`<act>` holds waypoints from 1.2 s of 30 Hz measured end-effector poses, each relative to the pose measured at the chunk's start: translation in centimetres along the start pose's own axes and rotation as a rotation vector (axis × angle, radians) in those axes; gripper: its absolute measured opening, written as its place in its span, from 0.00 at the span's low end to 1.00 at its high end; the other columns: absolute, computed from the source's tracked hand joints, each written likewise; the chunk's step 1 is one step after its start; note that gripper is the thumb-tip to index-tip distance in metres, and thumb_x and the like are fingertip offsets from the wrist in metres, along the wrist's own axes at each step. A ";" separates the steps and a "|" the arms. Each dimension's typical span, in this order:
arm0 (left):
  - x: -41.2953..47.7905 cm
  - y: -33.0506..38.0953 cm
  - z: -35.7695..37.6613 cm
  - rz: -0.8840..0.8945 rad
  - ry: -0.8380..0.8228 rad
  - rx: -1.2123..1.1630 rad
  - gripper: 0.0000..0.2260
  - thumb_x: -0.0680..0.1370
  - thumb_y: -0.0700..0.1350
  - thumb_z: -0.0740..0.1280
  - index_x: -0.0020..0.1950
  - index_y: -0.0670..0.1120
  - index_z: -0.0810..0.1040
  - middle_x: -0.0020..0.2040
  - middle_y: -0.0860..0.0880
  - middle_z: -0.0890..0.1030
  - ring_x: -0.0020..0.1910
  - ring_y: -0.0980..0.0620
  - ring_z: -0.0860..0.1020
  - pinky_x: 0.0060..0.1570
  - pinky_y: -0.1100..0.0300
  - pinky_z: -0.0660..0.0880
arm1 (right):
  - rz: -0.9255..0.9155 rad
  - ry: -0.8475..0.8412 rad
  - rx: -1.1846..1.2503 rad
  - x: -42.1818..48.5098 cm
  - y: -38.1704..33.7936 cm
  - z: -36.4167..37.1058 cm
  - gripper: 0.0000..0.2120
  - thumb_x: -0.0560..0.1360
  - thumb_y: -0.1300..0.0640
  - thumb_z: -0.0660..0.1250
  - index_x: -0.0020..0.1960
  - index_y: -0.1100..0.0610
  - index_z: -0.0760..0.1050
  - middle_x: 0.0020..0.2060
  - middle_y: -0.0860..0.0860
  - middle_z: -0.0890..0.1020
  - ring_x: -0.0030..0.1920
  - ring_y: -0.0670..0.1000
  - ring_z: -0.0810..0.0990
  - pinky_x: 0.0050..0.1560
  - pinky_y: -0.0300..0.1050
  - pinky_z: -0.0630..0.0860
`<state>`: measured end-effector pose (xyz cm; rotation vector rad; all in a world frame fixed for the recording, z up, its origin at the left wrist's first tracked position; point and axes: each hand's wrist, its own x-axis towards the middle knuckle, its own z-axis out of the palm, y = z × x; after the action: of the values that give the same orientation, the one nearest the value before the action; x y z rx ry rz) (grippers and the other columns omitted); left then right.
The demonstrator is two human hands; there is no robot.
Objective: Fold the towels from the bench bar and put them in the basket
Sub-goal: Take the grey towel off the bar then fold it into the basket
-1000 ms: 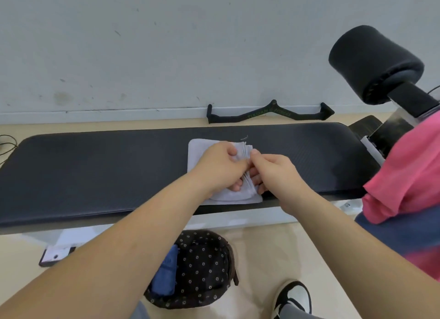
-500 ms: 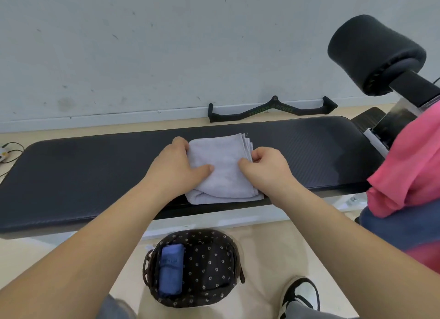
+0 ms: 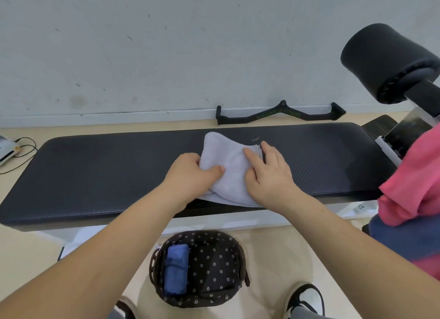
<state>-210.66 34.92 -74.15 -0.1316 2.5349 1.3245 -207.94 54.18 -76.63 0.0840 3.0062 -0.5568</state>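
Note:
A folded pale grey towel (image 3: pixel 226 161) lies on the black bench pad (image 3: pixel 107 171), its far left corner lifted. My left hand (image 3: pixel 192 176) grips its left edge, thumb on top. My right hand (image 3: pixel 269 173) presses flat on its right side, fingers spread over the layered edge. On the floor below stands a dark flower-print basket (image 3: pixel 214 266) with a folded blue towel (image 3: pixel 176 268) upright at its left side. Pink and blue towels (image 3: pixel 414 176) hang at the right edge, over the bench frame.
A black padded roller (image 3: pixel 385 61) sticks out at the upper right. A black cable handle (image 3: pixel 278 114) lies on the floor by the wall. A white device with cords (image 3: pixel 9 149) sits at far left. My shoes (image 3: pixel 307 299) flank the basket.
The grey towel went from being pinched at its right edge to being held on both sides; its left side now lifts and bunches under my left hand. The view tilted down, showing more of the basket.

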 end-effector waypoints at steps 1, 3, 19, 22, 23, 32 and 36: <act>0.0 0.3 -0.6 -0.031 -0.010 -0.076 0.12 0.76 0.51 0.73 0.49 0.43 0.78 0.45 0.46 0.82 0.41 0.50 0.80 0.37 0.57 0.76 | -0.020 -0.019 -0.001 -0.1 0.0 0.1 0.35 0.75 0.40 0.43 0.82 0.45 0.56 0.83 0.54 0.46 0.82 0.58 0.43 0.80 0.61 0.47; 0.0 0.5 -1.5 -0.035 0.014 -0.096 0.11 0.75 0.49 0.72 0.52 0.44 0.77 0.48 0.46 0.82 0.44 0.50 0.80 0.39 0.57 0.77 | -0.081 -0.049 0.003 -0.4 -0.3 0.2 0.37 0.75 0.32 0.45 0.82 0.42 0.54 0.83 0.50 0.42 0.82 0.54 0.39 0.80 0.63 0.43; -3.3 1.4 4.3 0.609 0.133 0.868 0.17 0.79 0.54 0.61 0.64 0.48 0.70 0.53 0.51 0.65 0.47 0.51 0.65 0.38 0.56 0.66 | -0.138 -0.079 0.414 -0.4 1.8 -2.4 0.14 0.75 0.48 0.65 0.60 0.44 0.80 0.58 0.39 0.81 0.65 0.47 0.76 0.70 0.52 0.70; -4.3 1.0 5.9 0.700 0.173 0.975 0.29 0.81 0.64 0.57 0.74 0.46 0.66 0.58 0.49 0.70 0.51 0.49 0.67 0.41 0.55 0.67 | -0.046 0.031 0.555 -0.5 2.2 -3.0 0.09 0.81 0.53 0.66 0.53 0.56 0.83 0.49 0.50 0.84 0.50 0.46 0.80 0.50 0.41 0.75; -4.2 1.2 5.8 0.701 0.141 0.917 0.28 0.81 0.64 0.55 0.75 0.48 0.67 0.57 0.50 0.71 0.53 0.49 0.69 0.43 0.54 0.69 | -0.045 0.057 0.525 -0.4 2.0 -2.7 0.13 0.81 0.50 0.66 0.50 0.60 0.81 0.47 0.54 0.83 0.49 0.49 0.79 0.47 0.44 0.74; -2.3 0.5 1.7 0.183 -0.065 0.168 0.26 0.71 0.60 0.77 0.63 0.51 0.75 0.54 0.55 0.80 0.49 0.57 0.80 0.50 0.54 0.81 | 0.035 0.077 0.300 0.5 0.5 -1.5 0.14 0.79 0.42 0.67 0.39 0.49 0.74 0.48 0.51 0.74 0.57 0.54 0.69 0.53 0.48 0.67; -4.6 0.3 1.0 0.006 -0.222 -0.022 0.18 0.67 0.50 0.80 0.54 0.50 0.81 0.49 0.52 0.86 0.48 0.54 0.84 0.51 0.50 0.84 | -0.023 -0.046 0.332 -2.2 -1.4 -3.2 0.12 0.79 0.47 0.69 0.45 0.55 0.79 0.44 0.49 0.77 0.47 0.51 0.77 0.44 0.45 0.72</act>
<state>-206.09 35.69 -73.15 0.0187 2.3375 1.2914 -206.11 53.94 -72.95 0.0564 2.8435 -1.0397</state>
